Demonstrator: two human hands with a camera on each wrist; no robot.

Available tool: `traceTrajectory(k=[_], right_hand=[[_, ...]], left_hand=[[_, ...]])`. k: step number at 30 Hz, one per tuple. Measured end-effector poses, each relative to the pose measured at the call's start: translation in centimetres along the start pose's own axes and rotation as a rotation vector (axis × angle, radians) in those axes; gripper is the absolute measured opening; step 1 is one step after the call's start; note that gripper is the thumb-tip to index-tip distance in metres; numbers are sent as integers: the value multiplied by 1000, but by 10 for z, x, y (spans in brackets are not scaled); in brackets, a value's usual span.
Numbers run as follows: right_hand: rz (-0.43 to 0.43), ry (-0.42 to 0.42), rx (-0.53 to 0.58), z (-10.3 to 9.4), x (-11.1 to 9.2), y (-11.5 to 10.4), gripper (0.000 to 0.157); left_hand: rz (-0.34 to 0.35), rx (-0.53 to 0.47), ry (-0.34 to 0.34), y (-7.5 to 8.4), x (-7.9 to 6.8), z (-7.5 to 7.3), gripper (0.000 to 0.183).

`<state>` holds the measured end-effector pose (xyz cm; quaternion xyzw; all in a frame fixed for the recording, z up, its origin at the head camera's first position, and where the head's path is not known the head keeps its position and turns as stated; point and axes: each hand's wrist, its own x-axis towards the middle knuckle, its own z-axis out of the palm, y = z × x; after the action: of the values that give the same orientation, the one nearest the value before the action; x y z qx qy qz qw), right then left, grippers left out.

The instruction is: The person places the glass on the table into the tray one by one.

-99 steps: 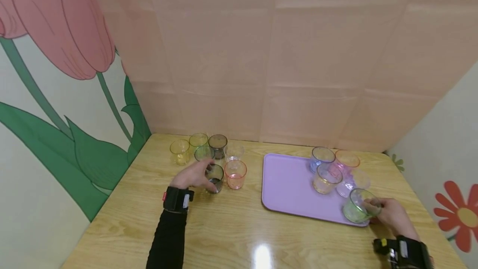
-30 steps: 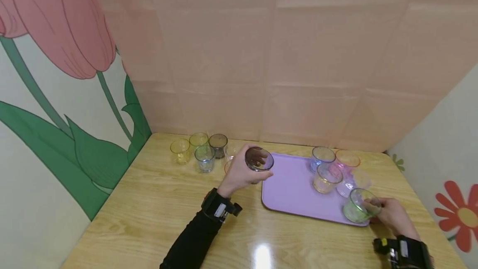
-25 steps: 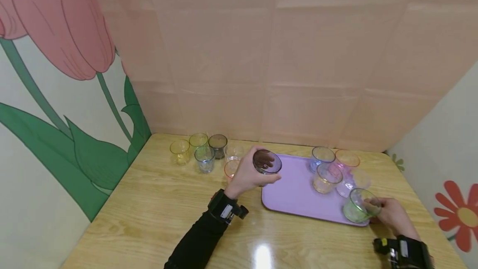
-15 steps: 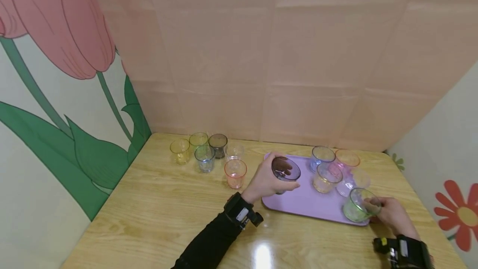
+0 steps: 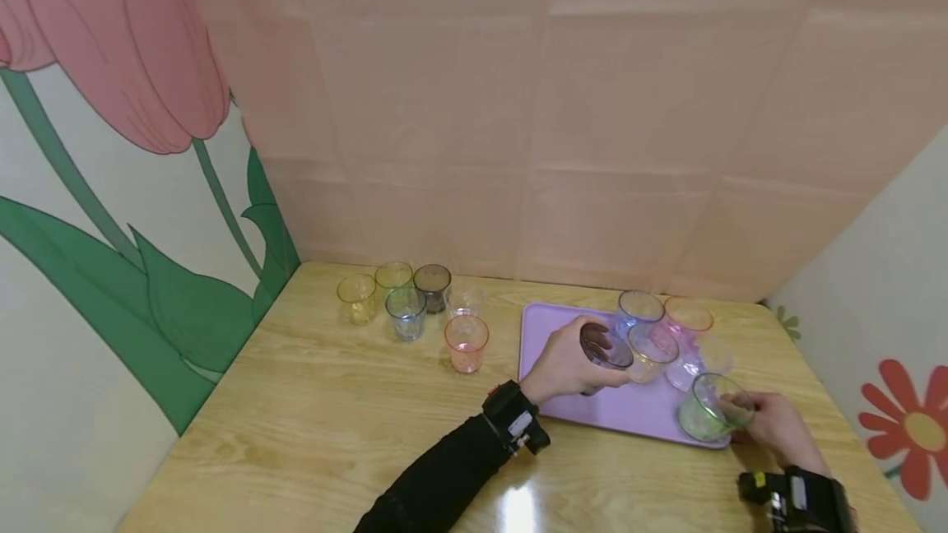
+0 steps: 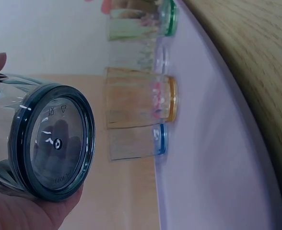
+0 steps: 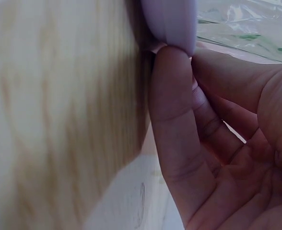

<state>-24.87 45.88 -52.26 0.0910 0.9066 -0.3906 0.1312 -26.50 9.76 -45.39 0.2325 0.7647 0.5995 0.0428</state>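
My left hand (image 5: 570, 368) grips a dark grey glass (image 5: 609, 358) around its side, over the lilac tray (image 5: 539, 317). In the left wrist view the base of this glass (image 6: 59, 141) shows clear of the tray, pointing toward the tray's glasses. At the tray's near right corner my right hand (image 5: 773, 426) pinches the rim, its fingers partly seen through a green glass (image 5: 699, 424). The right wrist view has the thumb and forefinger meeting at the tray edge (image 7: 172, 26). Close beside the dark glass stand an amber-rimmed glass (image 5: 646, 364) and a blue glass (image 5: 637, 315).
An orange-rimmed glass (image 5: 689, 315) and a clear one (image 5: 714, 356) stand among the others at the tray's right. On the table's left are several glasses, including a pink one (image 5: 467, 352), a yellow one (image 5: 358, 303) and another dark one (image 5: 433, 294). A wall closes the back.
My left hand has lifted the dark grey glass from the left group and carried it right over the tray, near the amber-rimmed glass. My right hand has stayed at the tray corner.
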Motion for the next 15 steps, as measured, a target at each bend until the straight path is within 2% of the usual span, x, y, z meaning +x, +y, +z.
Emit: traceTrajectory(k=[3,10,15], right_hand=[[-16,2,-4,1,-1,-1,41],[-12,17,-25,1,-2,-2,42],[-5,18,-25,1,-1,-5,43]], left_hand=[[-2,29,-9,-3,0,6,66],[29,243,-29,-8,2,20,72],[30,292,-62,-9,3,29,76]])
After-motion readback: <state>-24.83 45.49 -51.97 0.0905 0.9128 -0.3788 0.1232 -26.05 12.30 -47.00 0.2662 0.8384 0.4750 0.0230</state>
